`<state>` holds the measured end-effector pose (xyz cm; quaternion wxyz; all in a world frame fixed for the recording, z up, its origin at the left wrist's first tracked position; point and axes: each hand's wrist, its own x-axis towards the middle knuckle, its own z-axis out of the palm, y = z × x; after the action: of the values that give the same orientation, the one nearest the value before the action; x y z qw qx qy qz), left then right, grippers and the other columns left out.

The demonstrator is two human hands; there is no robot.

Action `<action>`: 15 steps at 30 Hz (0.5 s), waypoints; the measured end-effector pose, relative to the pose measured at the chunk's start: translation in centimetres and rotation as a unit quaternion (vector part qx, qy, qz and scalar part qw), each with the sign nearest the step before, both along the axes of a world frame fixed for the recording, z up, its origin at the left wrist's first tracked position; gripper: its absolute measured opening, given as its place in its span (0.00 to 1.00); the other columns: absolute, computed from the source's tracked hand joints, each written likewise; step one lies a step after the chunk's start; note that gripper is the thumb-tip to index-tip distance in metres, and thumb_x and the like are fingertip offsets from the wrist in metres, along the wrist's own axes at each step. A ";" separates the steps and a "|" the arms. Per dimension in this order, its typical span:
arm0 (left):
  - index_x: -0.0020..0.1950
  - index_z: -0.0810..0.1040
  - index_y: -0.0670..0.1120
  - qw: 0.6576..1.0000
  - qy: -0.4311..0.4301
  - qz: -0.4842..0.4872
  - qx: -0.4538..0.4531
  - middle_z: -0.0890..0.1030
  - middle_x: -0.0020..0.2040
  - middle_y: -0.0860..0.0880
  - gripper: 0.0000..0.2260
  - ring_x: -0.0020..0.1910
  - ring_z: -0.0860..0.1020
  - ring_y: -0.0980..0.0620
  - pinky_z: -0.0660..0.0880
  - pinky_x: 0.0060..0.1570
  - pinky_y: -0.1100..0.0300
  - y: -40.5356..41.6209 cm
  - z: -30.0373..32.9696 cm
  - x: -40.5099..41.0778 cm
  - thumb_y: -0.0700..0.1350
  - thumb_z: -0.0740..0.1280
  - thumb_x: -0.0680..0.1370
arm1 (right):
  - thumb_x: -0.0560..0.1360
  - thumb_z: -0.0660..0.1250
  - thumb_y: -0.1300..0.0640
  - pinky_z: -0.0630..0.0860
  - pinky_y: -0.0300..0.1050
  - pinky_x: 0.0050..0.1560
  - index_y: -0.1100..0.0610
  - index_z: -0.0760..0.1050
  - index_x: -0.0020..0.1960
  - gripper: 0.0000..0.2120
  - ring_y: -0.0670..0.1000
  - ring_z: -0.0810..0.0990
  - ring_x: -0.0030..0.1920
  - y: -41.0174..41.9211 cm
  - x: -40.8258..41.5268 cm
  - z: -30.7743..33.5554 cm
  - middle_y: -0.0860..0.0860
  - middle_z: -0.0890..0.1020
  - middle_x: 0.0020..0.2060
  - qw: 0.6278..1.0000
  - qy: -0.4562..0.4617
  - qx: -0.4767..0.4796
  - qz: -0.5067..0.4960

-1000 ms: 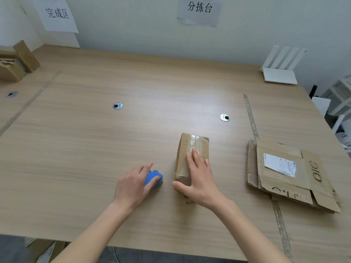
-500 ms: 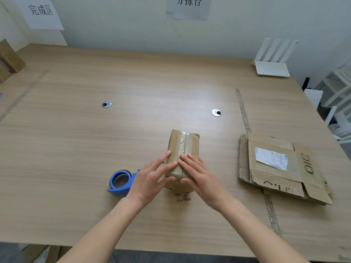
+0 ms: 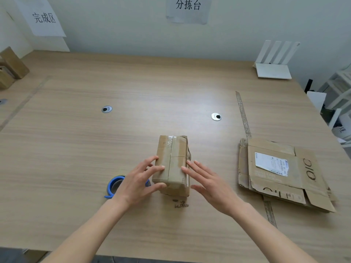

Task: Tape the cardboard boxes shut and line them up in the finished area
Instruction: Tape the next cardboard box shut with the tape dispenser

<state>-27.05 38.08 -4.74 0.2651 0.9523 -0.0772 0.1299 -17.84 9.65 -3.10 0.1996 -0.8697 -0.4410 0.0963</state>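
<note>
Head camera looked down on your two hands at either side of a small cardboard box (image 3: pixel 171 166) near the front middle of the wooden table (image 3: pixel 95 152). Your left hand (image 3: pixel 137 182) was spread, its fingers (image 3: pixel 158 168) resting on the top left edge of the box and the thumb lying against the box's near left corner. Your right hand (image 3: pixel 209 184) was spread too, fingers straight; its fingertips (image 3: pixel 185 168) touched the top right edge of the box, while the thumb stood clear of the near corner. Neither hand curled round anything. The box stood with its long side running away from you, a strip of clear tape along the seam of its top and over the far end. Just behind your left hand lay a blue roll of tape (image 3: pixel 114 185), partly hidden by the wrist. Well to the right, a stack of flattened cardboard (image 3: pixel 281 173) lay on the table, a white shipping label on its upper sheet. At the far left edge sat more brown boxes (image 3: pixel 11 67), below a paper sign (image 3: pixel 44 18) on the wall. A second paper sign (image 3: pixel 188 5) hung above the table's middle, and a white router (image 3: pixel 273 70) stood at the far right corner.
</note>
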 end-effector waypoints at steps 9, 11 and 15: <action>0.64 0.75 0.56 0.998 0.021 0.015 -0.053 0.65 0.73 0.55 0.21 0.60 0.75 0.56 0.76 0.48 0.61 -2.0 -0.1 0.3 0.64 0.66 0.75 | 0.79 0.56 0.30 0.69 0.42 0.70 0.30 0.55 0.76 0.27 0.32 0.55 0.77 0.0 -0.3 0.0 0.27 0.53 0.77 0.992 0.094 0.067 -0.058; 0.64 0.75 0.56 0.998 0.023 0.017 -0.060 0.64 0.74 0.55 0.20 0.60 0.76 0.56 0.77 0.48 0.60 -2.6 -0.2 0.4 0.62 0.67 0.75 | 0.79 0.53 0.29 0.73 0.45 0.68 0.32 0.60 0.74 0.25 0.32 0.58 0.76 -0.2 -0.1 -0.5 0.28 0.58 0.76 0.990 0.077 0.087 -0.077; 0.64 0.75 0.56 0.996 0.029 0.016 -0.082 0.64 0.73 0.55 0.19 0.59 0.77 0.57 0.77 0.50 0.62 -3.0 -0.1 0.4 0.60 0.68 0.75 | 0.78 0.51 0.28 0.75 0.47 0.67 0.34 0.60 0.74 0.26 0.32 0.58 0.76 -0.3 0.4 -0.4 0.32 0.60 0.77 0.992 0.063 0.081 -0.076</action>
<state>-26.64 35.09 -4.83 0.3421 0.9320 -0.0430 0.1119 -17.46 9.37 -3.46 0.3035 -0.8737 -0.3669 0.0991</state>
